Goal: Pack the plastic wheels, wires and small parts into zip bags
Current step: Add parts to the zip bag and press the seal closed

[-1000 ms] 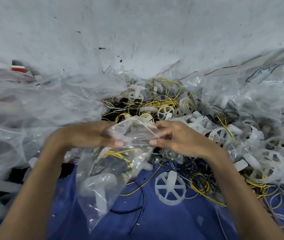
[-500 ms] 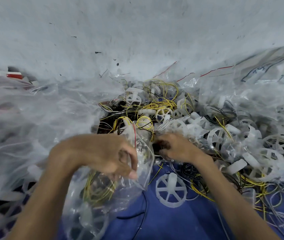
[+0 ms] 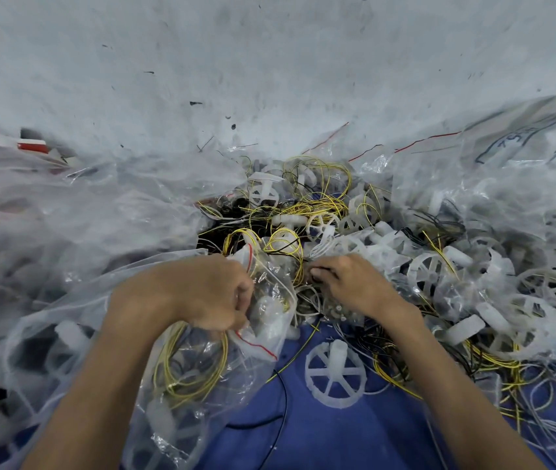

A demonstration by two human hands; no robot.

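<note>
Clear zip bag [image 3: 198, 374], near centre, is pinched at its red-lined mouth by left hand [image 3: 202, 293]; mouth opens rightward, just beside right hand [image 3: 351, 286], fingers curled into wire tangle [image 3: 303, 212], hold undetermined.

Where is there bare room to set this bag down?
Bare blue cloth lies near you, below the lone wheel and right of the black wire. The grey surface beyond the pile is open too. Crowded: the pile centre and right, plastic bags left.
</note>
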